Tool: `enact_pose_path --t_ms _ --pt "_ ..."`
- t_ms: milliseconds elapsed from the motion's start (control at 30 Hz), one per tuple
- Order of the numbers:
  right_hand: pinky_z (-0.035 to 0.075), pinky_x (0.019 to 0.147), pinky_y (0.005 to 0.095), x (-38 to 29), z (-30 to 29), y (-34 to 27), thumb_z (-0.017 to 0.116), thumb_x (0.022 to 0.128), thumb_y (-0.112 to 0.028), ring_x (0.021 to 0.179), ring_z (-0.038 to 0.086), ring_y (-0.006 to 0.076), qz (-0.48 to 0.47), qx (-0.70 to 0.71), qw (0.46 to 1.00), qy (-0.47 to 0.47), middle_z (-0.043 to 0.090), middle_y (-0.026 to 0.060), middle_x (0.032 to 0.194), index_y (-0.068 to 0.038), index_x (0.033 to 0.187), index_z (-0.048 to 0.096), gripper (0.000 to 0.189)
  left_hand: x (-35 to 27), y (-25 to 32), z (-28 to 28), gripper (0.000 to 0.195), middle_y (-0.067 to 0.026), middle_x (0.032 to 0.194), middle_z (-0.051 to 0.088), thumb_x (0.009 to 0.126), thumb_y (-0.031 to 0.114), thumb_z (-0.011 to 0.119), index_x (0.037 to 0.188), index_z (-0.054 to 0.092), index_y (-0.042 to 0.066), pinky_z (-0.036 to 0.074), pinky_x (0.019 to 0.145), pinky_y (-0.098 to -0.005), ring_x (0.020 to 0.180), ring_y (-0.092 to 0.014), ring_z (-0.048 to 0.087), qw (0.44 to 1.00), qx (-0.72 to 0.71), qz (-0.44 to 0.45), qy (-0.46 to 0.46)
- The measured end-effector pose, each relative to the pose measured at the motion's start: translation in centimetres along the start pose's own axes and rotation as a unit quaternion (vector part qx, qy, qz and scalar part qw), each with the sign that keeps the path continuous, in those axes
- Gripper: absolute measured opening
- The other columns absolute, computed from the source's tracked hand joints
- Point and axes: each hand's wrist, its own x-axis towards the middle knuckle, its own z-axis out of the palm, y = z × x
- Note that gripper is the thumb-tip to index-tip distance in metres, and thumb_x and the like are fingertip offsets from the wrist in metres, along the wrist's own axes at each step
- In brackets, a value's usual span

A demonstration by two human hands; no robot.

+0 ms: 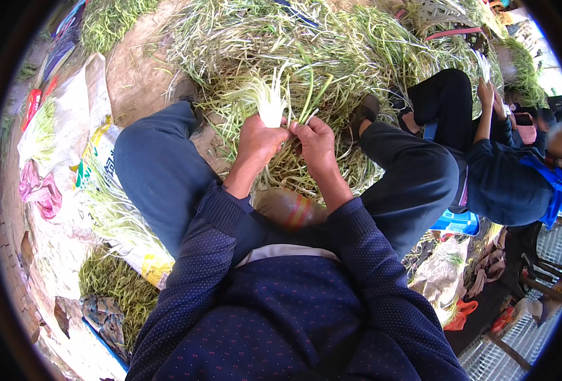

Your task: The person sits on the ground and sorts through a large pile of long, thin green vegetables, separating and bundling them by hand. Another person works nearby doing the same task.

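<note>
My left hand (258, 138) is closed around a bundle of pale leafy stalks (270, 102), whose white ends fan out above the fist. Beside it, nearly touching, my right hand (315, 138) pinches a few green stalks (312, 97) between thumb and fingers. Both hands are above the ground between my bent knees. Beneath and beyond them spreads a large heap of loose green and pale stalks (243, 43). Behind my wrists lies a rounded sack with red and yellow stripes (290, 208).
At the left, more pale stalks (119, 209) lie on a printed woven sack (155, 266) near a pink cloth (43, 190). Close by on the right sits a co-worker (509, 181) holding white stalks (483, 69). A red plastic bag (461, 314) lies at the lower right.
</note>
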Motion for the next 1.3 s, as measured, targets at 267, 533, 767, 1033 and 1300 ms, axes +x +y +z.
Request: enact_pose_path --t_ms 267,533,767,1033,1300 --pt "0.039 0.055 0.0263 -1.3 -0.7 1.3 0.068 0.089 -0.008 0.062 0.045 0.006 -0.011 -0.117 0.992 -0.037 0.054 -0.0042 0.068 -0.002 0.088 0.067 0.006 0.8 0.8 -1.0 0.026 -0.0081 0.082 0.067 0.078 -0.003 0.074 0.103 0.066 -0.005 0.043 0.045 -0.0247 0.053 -0.01 0.055 0.994 -0.088 0.044 0.051" --pt "0.054 0.082 0.0456 -1.6 -5.7 6.3 0.065 0.087 -0.02 0.096 0.069 0.0343 0.094 -0.631 0.765 -0.085 0.072 0.0176 0.101 -0.007 0.101 0.073 0.021 0.8 3.3 -4.3 0.028 -0.0088 0.086 0.069 0.076 -0.003 0.076 0.103 0.067 -0.003 0.045 0.043 -0.0246 0.052 -0.011 0.057 0.972 -0.146 0.154 0.101" --pt "0.053 0.088 0.0423 -0.7 -6.1 5.6 0.063 0.086 -0.018 0.102 0.067 0.0331 0.034 -0.568 0.819 -0.075 0.07 0.0177 0.111 -0.009 0.115 0.071 0.032 -0.3 3.9 -5.8 0.029 -0.0121 0.093 0.073 0.079 0.0 0.075 0.107 0.067 -0.004 0.047 0.048 -0.0244 0.067 -0.014 0.066 0.979 -0.133 0.144 0.051" --pt "0.05 0.077 0.0303 -1.2 3.4 -0.5 0.059 0.098 -0.018 0.083 0.061 0.0151 -0.099 -0.061 0.972 -0.205 0.066 0.0051 0.088 0.0 0.105 0.067 0.021 -0.4 3.0 -4.6 0.029 -0.0118 0.09 0.072 0.079 0.0 0.074 0.106 0.066 -0.006 0.047 0.048 -0.0242 0.063 -0.014 0.066 0.989 -0.118 0.085 -0.024" --pt "0.045 0.063 0.0328 -0.9 -4.9 6.8 0.06 0.094 -0.018 0.064 0.054 0.0165 0.024 -0.32 0.938 -0.13 0.058 0.0067 0.07 -0.002 0.079 0.06 0.022 -0.3 6.2 -8.3 0.035 -0.0138 0.09 0.07 0.079 -0.004 0.072 0.113 0.062 -0.003 0.046 0.05 -0.0269 0.058 -0.013 0.056 0.971 -0.136 0.164 0.107"
